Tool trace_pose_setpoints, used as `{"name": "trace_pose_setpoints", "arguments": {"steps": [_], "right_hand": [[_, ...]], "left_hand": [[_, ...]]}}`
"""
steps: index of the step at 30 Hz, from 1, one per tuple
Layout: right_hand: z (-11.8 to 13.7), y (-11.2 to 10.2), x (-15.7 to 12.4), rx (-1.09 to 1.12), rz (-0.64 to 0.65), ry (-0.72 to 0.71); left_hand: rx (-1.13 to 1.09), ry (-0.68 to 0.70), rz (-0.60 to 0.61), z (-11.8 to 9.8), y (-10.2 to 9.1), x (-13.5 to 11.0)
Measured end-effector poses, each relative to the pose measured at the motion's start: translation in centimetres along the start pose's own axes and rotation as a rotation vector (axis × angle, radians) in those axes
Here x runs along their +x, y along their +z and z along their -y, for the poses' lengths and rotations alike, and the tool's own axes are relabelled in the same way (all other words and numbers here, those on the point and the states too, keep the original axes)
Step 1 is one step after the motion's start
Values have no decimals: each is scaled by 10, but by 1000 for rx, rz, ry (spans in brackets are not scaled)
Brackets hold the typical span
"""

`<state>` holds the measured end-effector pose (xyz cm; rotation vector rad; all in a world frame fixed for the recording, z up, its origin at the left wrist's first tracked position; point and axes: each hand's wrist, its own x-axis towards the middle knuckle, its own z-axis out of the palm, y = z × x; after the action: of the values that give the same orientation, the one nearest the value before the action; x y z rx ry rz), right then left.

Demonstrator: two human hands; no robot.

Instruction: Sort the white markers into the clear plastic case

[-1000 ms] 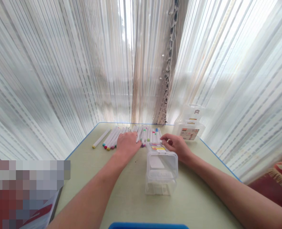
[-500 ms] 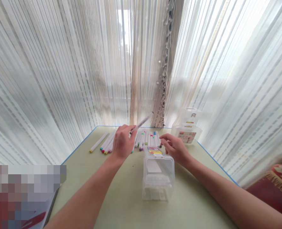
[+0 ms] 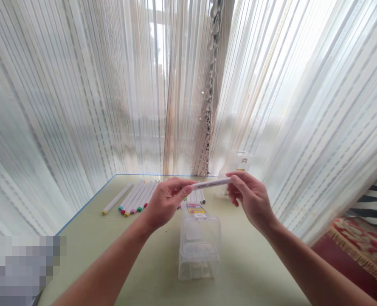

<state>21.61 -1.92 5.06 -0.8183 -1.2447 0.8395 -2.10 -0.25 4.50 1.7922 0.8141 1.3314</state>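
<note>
A white marker pen (image 3: 211, 183) is held nearly level above the table between both hands. My left hand (image 3: 169, 199) pinches its left end. The fingers of my right hand (image 3: 250, 193) are closed on its right end, which they cover. Below and a little nearer to me, a clear plastic case (image 3: 200, 246) stands on the table with a coloured label on its far part. Several white markers with coloured ends (image 3: 137, 197) lie side by side beyond my left hand. More markers (image 3: 197, 196) lie behind the case, partly hidden by my hands.
The pale green table (image 3: 144, 263) has a blue edge. A second clear container (image 3: 239, 159) stands at the back right, partly behind my right hand. Striped curtains (image 3: 80, 85) hang behind the table. Patterned red fabric (image 3: 363, 242) lies at the right.
My right hand has risen from beside the markers and taken hold of the marker's other end. The marker has swung from steeply tilted to nearly level. The view has shifted slightly.
</note>
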Motion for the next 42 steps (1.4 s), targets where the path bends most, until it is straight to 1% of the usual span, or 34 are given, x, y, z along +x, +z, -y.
{"name": "trace_pose_setpoints", "arguments": {"steps": [1,3,6,9,13,15,17,19,21,26,30,38,42], "right_hand": [[2,-2,-3,19,-11,-2],[5,-4,-10,54,-32,-10],[7,-2,-16,60,-24,-41],[6,2,-21,19,-24,-66],[1,8,-22,2,-44,-67],[1,10,-22,7,-42,-66],[3,12,-23,14,-39,-69],[7,13,-25,22,-39,-74],[10,14,-27,29,-38,-78],[11,16,-33,50,-16,-63],[7,13,-36,36,-15,-50],[2,10,-40,5,-56,-63],[-1,10,-41,-13,-67,-74]], "left_hand": [[-41,-21,26,-4,1,-1],[-82,-37,16,-11,3,-2],[-138,-39,-52,-17,4,-4],[-279,-50,-128,-20,2,-4],[-417,-101,-185,-27,-1,-6],[-408,-126,-226,-32,-1,-8],[-342,-147,-260,-34,-2,-12],[-276,-154,-262,-35,-3,-17],[-257,-149,-263,-33,-4,-23],[-352,-137,-328,-28,-2,-36],[-423,-154,-341,-29,0,-41],[-551,-175,-351,-37,3,-41],[-616,-195,-367,-36,1,-41]]}}
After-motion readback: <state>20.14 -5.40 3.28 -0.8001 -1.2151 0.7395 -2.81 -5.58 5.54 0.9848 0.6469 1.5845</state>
